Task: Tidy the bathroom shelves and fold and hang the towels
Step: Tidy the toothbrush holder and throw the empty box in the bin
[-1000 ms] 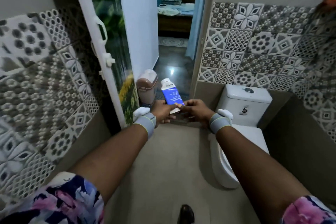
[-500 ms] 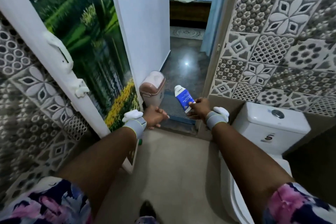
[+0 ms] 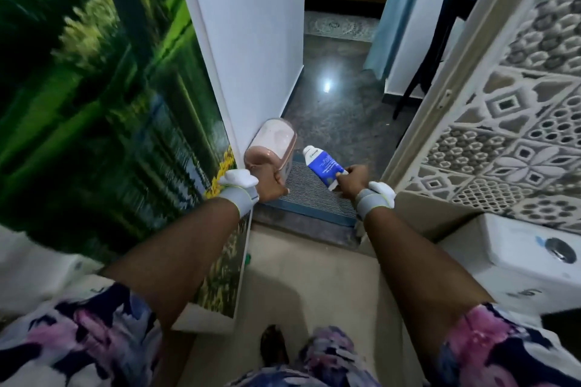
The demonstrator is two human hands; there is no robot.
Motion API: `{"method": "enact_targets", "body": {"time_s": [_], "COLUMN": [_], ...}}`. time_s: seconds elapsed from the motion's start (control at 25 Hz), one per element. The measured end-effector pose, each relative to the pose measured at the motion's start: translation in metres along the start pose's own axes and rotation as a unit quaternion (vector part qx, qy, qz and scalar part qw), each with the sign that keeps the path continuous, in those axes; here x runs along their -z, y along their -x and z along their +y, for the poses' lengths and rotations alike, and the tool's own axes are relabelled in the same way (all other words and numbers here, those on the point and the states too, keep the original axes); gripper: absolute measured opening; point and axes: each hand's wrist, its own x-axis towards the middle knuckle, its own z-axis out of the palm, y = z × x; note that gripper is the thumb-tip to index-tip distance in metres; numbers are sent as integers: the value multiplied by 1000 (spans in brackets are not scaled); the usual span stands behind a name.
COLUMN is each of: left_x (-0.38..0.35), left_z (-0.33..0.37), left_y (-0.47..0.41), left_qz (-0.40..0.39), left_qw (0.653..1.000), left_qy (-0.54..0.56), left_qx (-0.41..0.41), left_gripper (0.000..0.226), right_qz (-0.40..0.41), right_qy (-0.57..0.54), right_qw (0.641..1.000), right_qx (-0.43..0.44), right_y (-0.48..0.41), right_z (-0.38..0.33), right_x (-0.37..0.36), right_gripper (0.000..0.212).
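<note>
one blue tube (image 3: 322, 166) is pinched at its lower end by the right hand (image 3: 353, 181); whether the curled left hand (image 3: 272, 182) grips anything cannot be told.

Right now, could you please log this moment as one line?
right hand: grips tube | left hand: curled by bin, contact unclear | door: open

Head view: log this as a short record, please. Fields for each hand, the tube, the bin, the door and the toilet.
Right hand: grips the lower end of the blue and white tube
Left hand: fingers curled, in front of the pink bin; contact unclear
Tube: cap end points away, over the striped mat
Bin: on the floor against the white wall, at the doorway
Door: forest print, open, at left
Toilet tank: at right
</note>
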Motion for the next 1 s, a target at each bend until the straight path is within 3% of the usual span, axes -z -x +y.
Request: {"method": "enact_targets", "body": {"time_s": [0.12,0.2,0.28,0.52,0.72,0.92,1.0], "left_x": [17,23,29,62,76,66,59], "left_z": [-3,-4,-8,-13,-22,-43,-63], "left_y": [-55,-95,-133,-251,-355,-404,-417], "left_qz": [-22,-24,-39,-46,-41,-68,-76], "left_qw": [999,999,998,993,983,975,972], "left_qy": [-31,-29,-19,-17,9,34,27], "left_qx": [11,16,38,104,181,211,220], "left_gripper": [20,24,27,14,24,10,15], "right_qz": [21,25,14,-104,-259,-342,-373], "right_qy": [-8,-1,37,178,295,344,361], "right_qw": [1000,1000,999,978,918,871,850], "right_qx": [-10,-17,-17,7,60,85,91], "right_y": [-40,-76,-120,-264,-357,-411,-420], "right_z": [-21,-34,-44,-81,-103,-107,-107], "right_x": [-19,-31,-45,-94,-143,-203,-223], "right_gripper": [4,21,21,19,27,33,36]}}
